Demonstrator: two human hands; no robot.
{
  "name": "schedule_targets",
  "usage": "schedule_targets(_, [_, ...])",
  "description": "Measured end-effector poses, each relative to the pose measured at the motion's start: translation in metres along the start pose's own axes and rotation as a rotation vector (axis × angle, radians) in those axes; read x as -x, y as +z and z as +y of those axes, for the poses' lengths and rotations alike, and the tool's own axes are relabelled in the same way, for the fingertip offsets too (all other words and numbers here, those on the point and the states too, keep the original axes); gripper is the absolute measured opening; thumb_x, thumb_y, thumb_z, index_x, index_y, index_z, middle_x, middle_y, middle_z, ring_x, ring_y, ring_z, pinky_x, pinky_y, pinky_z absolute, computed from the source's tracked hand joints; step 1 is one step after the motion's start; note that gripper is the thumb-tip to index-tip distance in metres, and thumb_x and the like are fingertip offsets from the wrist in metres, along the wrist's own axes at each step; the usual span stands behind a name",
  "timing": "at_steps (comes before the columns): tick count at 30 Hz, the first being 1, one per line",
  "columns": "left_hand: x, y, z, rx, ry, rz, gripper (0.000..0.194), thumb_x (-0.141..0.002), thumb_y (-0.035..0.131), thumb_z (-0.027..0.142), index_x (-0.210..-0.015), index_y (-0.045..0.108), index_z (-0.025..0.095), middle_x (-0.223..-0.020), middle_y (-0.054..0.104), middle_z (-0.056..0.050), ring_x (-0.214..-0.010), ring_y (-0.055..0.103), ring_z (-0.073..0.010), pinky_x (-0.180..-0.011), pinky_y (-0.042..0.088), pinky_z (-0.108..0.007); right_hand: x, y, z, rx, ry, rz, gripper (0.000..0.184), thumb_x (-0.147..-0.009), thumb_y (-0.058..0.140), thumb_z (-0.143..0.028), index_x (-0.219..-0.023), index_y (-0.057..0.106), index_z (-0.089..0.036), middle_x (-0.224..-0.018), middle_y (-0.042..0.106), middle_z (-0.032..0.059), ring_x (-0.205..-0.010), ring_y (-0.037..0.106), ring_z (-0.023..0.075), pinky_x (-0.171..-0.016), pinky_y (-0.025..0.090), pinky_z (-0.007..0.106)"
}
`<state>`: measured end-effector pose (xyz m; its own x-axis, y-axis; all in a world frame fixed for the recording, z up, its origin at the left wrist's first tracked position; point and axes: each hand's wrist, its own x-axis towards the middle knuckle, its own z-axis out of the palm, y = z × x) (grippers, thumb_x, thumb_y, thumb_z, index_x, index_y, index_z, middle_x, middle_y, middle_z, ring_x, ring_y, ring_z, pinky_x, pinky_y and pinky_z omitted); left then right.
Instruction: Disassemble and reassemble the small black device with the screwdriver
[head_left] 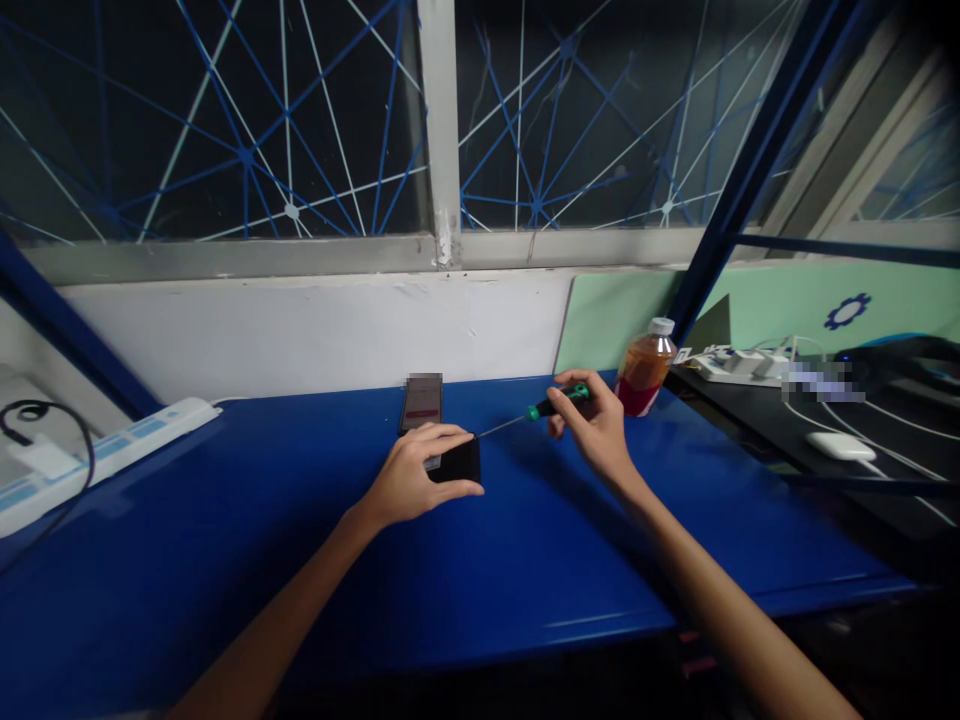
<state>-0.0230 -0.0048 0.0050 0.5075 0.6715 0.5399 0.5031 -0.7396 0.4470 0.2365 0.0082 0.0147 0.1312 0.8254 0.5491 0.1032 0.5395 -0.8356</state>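
My left hand (412, 470) grips a small flat black box-shaped object (459, 463) on the blue table, fingers over its far edge and thumb along its near edge. A pale label patch shows partly under the fingers. My right hand (596, 420) is closed around the green and black handle of a screwdriver (559, 402). The thin metal shaft slants down to the left, and its tip meets or nearly meets the object's far right corner. Just behind my left hand a phone (422, 402) lies with its screen up.
A bottle of orange drink (647, 368) stands beyond my right hand. At the left lies a white power strip (112, 455) with a black cable. On the black surface at right are another power strip (739, 368), white cables and a white charger (840, 446). Blue posts frame the table (487, 580).
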Motion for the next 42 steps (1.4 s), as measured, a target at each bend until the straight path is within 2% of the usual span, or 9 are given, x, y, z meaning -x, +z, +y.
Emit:
schedule_targets(3, [0.0002,0.0000,-0.0009,0.000,0.000,-0.002,0.053,-0.071,0.076,0.049,-0.117,0.067,0.023,-0.117,0.067,-0.011,-0.104,0.062,-0.0289,-0.090,0.052,-0.049,0.0002,0.0002,0.0006,0.066,0.011,0.044,0.026,-0.084,0.064,-0.043,-0.093,0.055,-0.021,-0.056,0.053,-0.0057,-0.039,0.053,0.0098,-0.038,0.042,0.022])
schedule_targets(8, [0.0001,0.0000,-0.0010,-0.005,-0.014,0.000,0.054,-0.071,0.077,0.050,-0.116,0.068,0.021,-0.117,0.067,-0.011,-0.105,0.062,-0.0291,-0.091,0.052,-0.048,-0.0009,-0.0019,-0.0006,-0.144,0.056,-0.091,0.028,-0.087,0.058,-0.043,-0.104,0.051,-0.022,-0.079,0.062,0.0006,-0.052,0.062,0.0138,-0.040,0.046,0.024])
schedule_targets(12, [0.0004,-0.0006,0.0006,-0.002,-0.013,-0.008,0.054,-0.071,0.077,0.050,-0.116,0.068,0.022,-0.117,0.066,-0.011,-0.106,0.062,-0.0290,-0.091,0.052,-0.048,0.0007,-0.0003,-0.0018,0.003,0.007,0.019,0.025,-0.085,0.063,-0.043,-0.095,0.055,-0.021,-0.058,0.054,-0.0060,-0.039,0.054,0.0100,-0.040,0.043,0.022])
schedule_targets(15, [0.0005,-0.0007,0.0011,0.008,-0.015,-0.006,0.054,-0.071,0.076,0.050,-0.117,0.067,0.023,-0.118,0.066,-0.010,-0.106,0.062,-0.0288,-0.091,0.052,-0.048,0.0021,0.0004,-0.0010,0.070,0.006,0.053,0.025,-0.088,0.059,-0.045,-0.090,0.057,-0.020,-0.050,0.050,-0.0067,-0.037,0.052,0.0102,-0.040,0.042,0.022])
schedule_targets(21, [0.0002,-0.0007,0.0011,0.011,-0.017,-0.004,0.054,-0.071,0.078,0.049,-0.116,0.067,0.022,-0.117,0.066,-0.010,-0.105,0.062,-0.0287,-0.090,0.052,-0.047,0.0006,-0.0008,0.0007,-0.076,0.002,-0.043,0.027,-0.085,0.061,-0.041,-0.102,0.053,-0.022,-0.081,0.063,0.0009,-0.050,0.060,0.0118,-0.041,0.045,0.023])
schedule_targets(27, [0.0000,-0.0006,0.0013,0.007,-0.020,-0.013,0.054,-0.071,0.077,0.050,-0.117,0.067,0.022,-0.118,0.066,-0.010,-0.105,0.062,-0.0288,-0.091,0.051,-0.048,0.0017,0.0010,-0.0016,0.082,-0.015,0.052,0.021,-0.083,0.067,-0.038,-0.091,0.057,-0.021,-0.050,0.050,-0.0074,-0.039,0.052,0.0108,-0.041,0.043,0.023])
schedule_targets(33, [0.0001,-0.0006,0.0015,0.005,-0.012,0.002,0.054,-0.070,0.078,0.049,-0.115,0.068,0.020,-0.116,0.067,-0.011,-0.103,0.063,-0.0284,-0.090,0.052,-0.047,0.0005,-0.0012,-0.0011,-0.048,-0.014,-0.052,0.024,-0.087,0.062,-0.038,-0.103,0.054,-0.022,-0.075,0.062,-0.0005,-0.051,0.061,0.0126,-0.046,0.047,0.025])
schedule_targets(38, [0.0005,-0.0008,0.0009,-0.003,-0.004,-0.011,0.054,-0.071,0.077,0.050,-0.117,0.067,0.022,-0.117,0.066,-0.011,-0.105,0.062,-0.0288,-0.091,0.051,-0.047,0.0018,0.0003,-0.0006,0.075,-0.025,0.039,0.024,-0.083,0.068,-0.038,-0.097,0.057,-0.021,-0.054,0.052,-0.0069,-0.042,0.055,0.0110,-0.044,0.045,0.024])
schedule_targets(42, [-0.0003,-0.0007,0.0004,-0.007,-0.013,-0.004,0.054,-0.071,0.077,0.050,-0.115,0.068,0.021,-0.117,0.067,-0.011,-0.104,0.062,-0.0287,-0.091,0.051,-0.047,0.0022,0.0006,-0.0008,-0.009,-0.010,-0.048,0.030,-0.085,0.064,-0.040,-0.107,0.052,-0.023,-0.072,0.062,-0.0015,-0.052,0.061,0.0134,-0.046,0.048,0.025])
